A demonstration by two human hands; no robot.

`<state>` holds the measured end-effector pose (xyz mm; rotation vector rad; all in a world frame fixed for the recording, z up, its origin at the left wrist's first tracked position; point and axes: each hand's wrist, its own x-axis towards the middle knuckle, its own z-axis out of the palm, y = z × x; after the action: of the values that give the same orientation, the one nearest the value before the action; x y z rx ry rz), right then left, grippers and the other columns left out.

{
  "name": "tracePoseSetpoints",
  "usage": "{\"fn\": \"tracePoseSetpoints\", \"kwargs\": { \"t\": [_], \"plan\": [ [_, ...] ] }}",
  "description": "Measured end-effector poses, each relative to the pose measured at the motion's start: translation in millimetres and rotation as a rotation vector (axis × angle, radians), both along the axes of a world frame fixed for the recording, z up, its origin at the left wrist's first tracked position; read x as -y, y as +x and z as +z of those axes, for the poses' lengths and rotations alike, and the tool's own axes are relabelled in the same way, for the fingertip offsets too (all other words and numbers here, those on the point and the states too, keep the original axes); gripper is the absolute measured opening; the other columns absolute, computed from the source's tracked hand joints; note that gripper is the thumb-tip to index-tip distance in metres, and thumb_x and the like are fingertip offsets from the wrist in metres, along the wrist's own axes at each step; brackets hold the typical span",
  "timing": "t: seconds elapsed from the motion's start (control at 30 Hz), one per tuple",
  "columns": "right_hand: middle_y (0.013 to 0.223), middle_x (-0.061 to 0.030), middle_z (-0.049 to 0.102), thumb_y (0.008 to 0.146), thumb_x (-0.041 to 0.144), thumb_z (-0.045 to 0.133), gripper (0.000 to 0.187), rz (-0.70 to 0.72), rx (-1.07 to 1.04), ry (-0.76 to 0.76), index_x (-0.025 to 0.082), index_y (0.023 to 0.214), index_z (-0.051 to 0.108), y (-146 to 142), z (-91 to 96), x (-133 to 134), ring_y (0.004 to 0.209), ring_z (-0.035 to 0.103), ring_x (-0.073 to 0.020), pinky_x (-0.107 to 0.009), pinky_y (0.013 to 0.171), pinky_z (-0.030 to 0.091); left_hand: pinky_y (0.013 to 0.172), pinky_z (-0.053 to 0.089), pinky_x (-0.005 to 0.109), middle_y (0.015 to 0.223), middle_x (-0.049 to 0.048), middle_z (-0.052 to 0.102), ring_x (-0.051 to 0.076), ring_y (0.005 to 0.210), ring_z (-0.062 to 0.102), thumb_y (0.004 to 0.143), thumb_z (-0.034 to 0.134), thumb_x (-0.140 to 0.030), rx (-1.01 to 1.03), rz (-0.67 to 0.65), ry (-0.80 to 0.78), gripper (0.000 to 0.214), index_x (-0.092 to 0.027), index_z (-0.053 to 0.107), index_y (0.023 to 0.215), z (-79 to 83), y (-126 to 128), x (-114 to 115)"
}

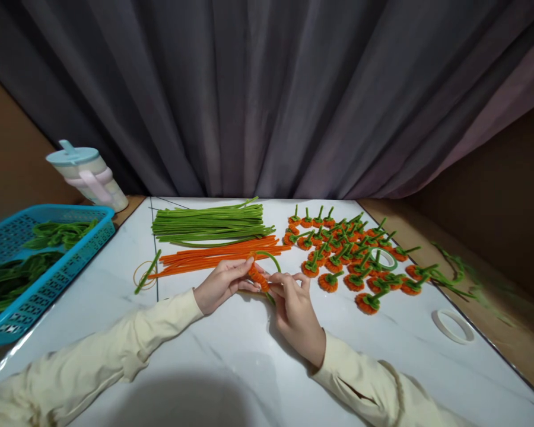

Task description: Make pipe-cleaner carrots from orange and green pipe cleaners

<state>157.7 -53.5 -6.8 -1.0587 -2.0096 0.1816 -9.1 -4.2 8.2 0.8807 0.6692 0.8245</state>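
Observation:
My left hand (222,283) and my right hand (295,308) meet over the white table (231,362), both pinched on a small orange coil of pipe cleaner (258,276) with a green stem arching from it. Just behind the hands lie a bundle of orange pipe cleaners (218,255) and, farther back, a bundle of green pipe cleaners (211,224). To the right of my hands, several finished orange coils with green stems (347,255) are spread out.
A blue plastic basket (48,279) holding green leaf shapes stands at the left edge. A pale jug with a blue lid (86,173) is behind it. Rubber bands (143,274) and a loose green stem lie left of the bundles. One tape ring (453,325) lies at the right, another (385,258) among the coils.

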Motion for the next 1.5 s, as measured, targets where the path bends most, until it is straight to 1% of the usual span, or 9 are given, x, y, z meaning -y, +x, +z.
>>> {"fn": "tracePoseSetpoints", "kwargs": {
  "t": [0.23, 0.43, 0.53, 0.77, 0.87, 1.0, 1.23, 1.4, 1.5],
  "plan": [
    [0.091, -0.0048, 0.062, 0.068, -0.005, 0.033, 0.037, 0.008, -0.048, -0.011, 0.017, 0.097, 0.040, -0.9, 0.1, -0.1, 0.077, 0.056, -0.0188, -0.034, 0.074, 0.028, 0.067, 0.053, 0.020, 0.083, 0.0089, 0.067, 0.012, 0.067, 0.063, 0.077, 0.065, -0.038, 0.002, -0.042, 0.026, 0.031, -0.008, 0.069, 0.084, -1.4, -0.1, 0.0],
    [0.091, -0.0047, 0.061, 0.075, -0.004, 0.032, 0.033, 0.016, -0.071, -0.049, 0.019, 0.097, 0.039, -1.5, 1.8, 0.9, 0.077, 0.054, -0.0192, -0.035, 0.073, 0.029, 0.065, 0.053, 0.019, 0.082, 0.0083, 0.067, 0.010, 0.063, 0.062, 0.079, 0.064, -0.038, 0.009, -0.044, 0.023, 0.030, -0.009, 0.067, 0.085, -2.6, 0.1, -0.3],
    [0.090, -0.0047, 0.060, 0.078, -0.004, 0.031, 0.032, 0.013, -0.083, -0.046, 0.020, 0.097, 0.039, -2.4, 3.0, 2.6, 0.078, 0.053, -0.0195, -0.035, 0.073, 0.030, 0.065, 0.053, 0.020, 0.081, 0.0085, 0.066, 0.011, 0.066, 0.062, 0.079, 0.063, -0.038, -0.001, -0.045, 0.044, 0.031, -0.008, 0.067, 0.085, -3.6, 0.8, 0.3],
    [0.093, -0.0046, 0.059, 0.085, 0.001, 0.034, 0.025, 0.023, -0.095, -0.070, 0.021, 0.099, 0.039, -6.4, 1.2, 2.8, 0.078, 0.053, -0.0189, -0.035, 0.073, 0.033, 0.062, 0.054, 0.020, 0.080, 0.0072, 0.065, 0.012, 0.066, 0.062, 0.078, 0.063, -0.040, -0.008, 0.010, 0.062, 0.032, -0.009, 0.065, 0.084, -4.3, 2.3, 0.6],
    [0.095, -0.0046, 0.059, 0.087, 0.005, 0.038, 0.021, -0.022, -0.078, -0.058, 0.020, 0.101, 0.039, -4.9, 2.4, 0.5, 0.085, 0.053, -0.0194, -0.036, 0.079, 0.031, 0.063, 0.054, 0.020, 0.082, 0.0072, 0.065, 0.012, 0.067, 0.062, 0.079, 0.063, -0.040, 0.003, 0.041, 0.061, 0.032, -0.009, 0.065, 0.085, -3.8, 2.2, -0.6],
    [0.099, -0.0066, 0.058, 0.087, 0.007, 0.041, 0.019, -0.093, -0.021, -0.005, 0.019, 0.102, 0.042, -0.4, 4.4, -3.3, 0.095, 0.052, -0.0215, -0.038, 0.085, 0.027, 0.065, 0.055, 0.021, 0.081, 0.0066, 0.065, 0.011, 0.067, 0.062, 0.080, 0.062, -0.038, 0.005, 0.098, 0.045, 0.030, -0.009, 0.065, 0.084, -3.6, 1.4, -2.3],
    [0.087, -0.0024, 0.060, 0.085, 0.003, 0.039, 0.019, -0.012, -0.021, -0.003, 0.020, 0.092, 0.042, 2.4, 6.1, -3.9, 0.082, 0.056, -0.0178, -0.038, 0.083, 0.026, 0.065, 0.055, 0.022, 0.080, 0.0063, 0.064, 0.012, 0.069, 0.061, 0.078, 0.063, -0.041, -0.038, 0.125, 0.061, 0.032, -0.009, 0.064, 0.081, -4.1, 1.9, -0.7],
    [0.079, -0.0011, 0.055, 0.081, 0.003, 0.041, 0.016, -0.013, -0.028, 0.007, 0.018, 0.085, 0.043, 0.1, 8.3, -0.7, 0.074, 0.052, -0.0160, -0.035, 0.074, 0.027, 0.063, 0.055, 0.022, 0.077, 0.0048, 0.062, 0.012, 0.069, 0.060, 0.073, 0.066, -0.045, -0.111, 0.161, 0.098, 0.036, -0.010, 0.063, 0.079, -2.7, 4.9, 1.9],
    [0.077, -0.0010, 0.053, 0.080, 0.002, 0.039, 0.016, -0.004, -0.028, 0.006, 0.018, 0.083, 0.042, -2.4, 8.4, 0.5, 0.072, 0.051, -0.0159, -0.034, 0.071, 0.027, 0.061, 0.054, 0.022, 0.075, 0.0050, 0.062, 0.012, 0.067, 0.060, 0.073, 0.065, -0.047, -0.133, 0.156, 0.126, 0.038, -0.009, 0.063, 0.078, -1.9, 6.4, 3.0]
  ]
}}
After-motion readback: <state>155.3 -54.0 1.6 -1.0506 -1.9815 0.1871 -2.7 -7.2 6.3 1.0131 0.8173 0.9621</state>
